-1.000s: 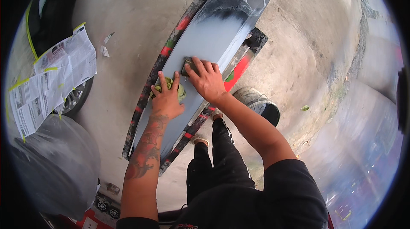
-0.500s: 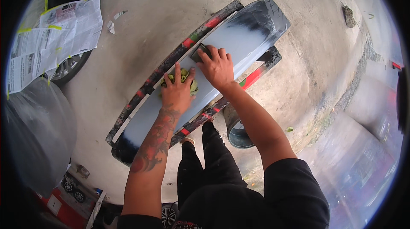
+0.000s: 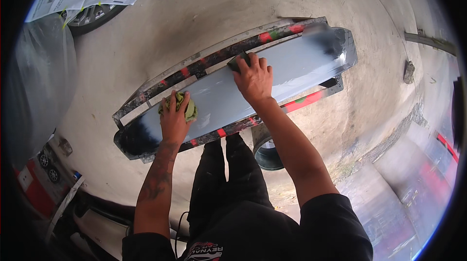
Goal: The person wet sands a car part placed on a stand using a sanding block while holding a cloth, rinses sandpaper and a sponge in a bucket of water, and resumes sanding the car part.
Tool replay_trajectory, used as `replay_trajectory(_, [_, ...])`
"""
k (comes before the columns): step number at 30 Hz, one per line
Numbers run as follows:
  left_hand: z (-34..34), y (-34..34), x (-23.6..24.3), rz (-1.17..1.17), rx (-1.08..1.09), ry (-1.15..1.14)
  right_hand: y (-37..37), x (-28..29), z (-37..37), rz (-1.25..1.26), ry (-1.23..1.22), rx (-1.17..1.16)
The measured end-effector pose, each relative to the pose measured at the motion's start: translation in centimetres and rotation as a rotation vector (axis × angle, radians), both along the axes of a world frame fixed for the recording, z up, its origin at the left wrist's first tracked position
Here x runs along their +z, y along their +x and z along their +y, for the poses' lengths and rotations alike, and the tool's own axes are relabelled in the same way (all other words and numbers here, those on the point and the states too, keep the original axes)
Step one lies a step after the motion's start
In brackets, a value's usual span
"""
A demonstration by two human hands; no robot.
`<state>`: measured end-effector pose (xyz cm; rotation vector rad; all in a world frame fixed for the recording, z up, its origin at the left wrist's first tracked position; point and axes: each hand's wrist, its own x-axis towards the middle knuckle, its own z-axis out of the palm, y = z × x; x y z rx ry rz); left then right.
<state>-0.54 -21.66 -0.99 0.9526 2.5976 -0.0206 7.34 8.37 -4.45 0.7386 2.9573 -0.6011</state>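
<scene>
left hand (image 3: 173, 123) spread fingers over crumpled green cloth (image 3: 191, 110); right hand (image 3: 255, 79) clamped fingers on dark block (image 3: 233, 65); wider spacing exposed more long grey panel (image 3: 223, 98).

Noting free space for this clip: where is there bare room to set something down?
The panel is bare between left hand and right hand, and from right hand to the panel's dark right end. Bare floor lies beyond the far rail, and between the panel's right end and the stone. Crowded: the near rail, by legs and bucket.
</scene>
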Motion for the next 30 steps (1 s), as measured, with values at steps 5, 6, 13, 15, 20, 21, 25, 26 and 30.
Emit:
replay_trajectory(5, [0.1,0.3,0.2,-0.045,0.072,-0.048,-2.5,3.7,3.4,-0.193,0.135,-0.007])
replay_trajectory(6, [0.0,0.4,0.1,-0.053,0.093,-0.030,-3.0,4.5,5.3,-0.295,0.256,-0.095])
replay_trajectory(13, [-2.0,2.1,-1.6,0.093,0.150,0.203,-8.8,4.1,-1.0,-0.616,0.050,0.185])
replay_trajectory(15, [-2.6,2.3,-1.6,0.068,0.100,0.324,-11.0,3.1,-7.5,-0.440,-0.218,0.491])
replay_trajectory(20, [-6.0,1.0,-0.2,0.015,0.083,0.466,-14.2,4.5,-10.3,-0.714,-0.170,0.466])
replay_trajectory(21, [-7.4,0.7,0.4,-0.093,0.055,0.475,-14.0,5.4,-8.5,-0.801,-0.083,0.341])
replay_trajectory(25, [-15.7,-3.5,1.7,-0.125,0.250,0.467,-10.4,8.0,-0.4,-0.780,0.061,0.046])
replay_trajectory(26, [-17.7,-5.5,1.4,-0.140,0.268,0.428,-8.9,8.1,0.6,-0.610,-0.153,-0.014])
replay_trajectory(30, [-21.0,-13.5,-0.5,-0.393,0.229,0.288,-2.2,5.8,-2.4,-0.080,-0.661,-0.544])
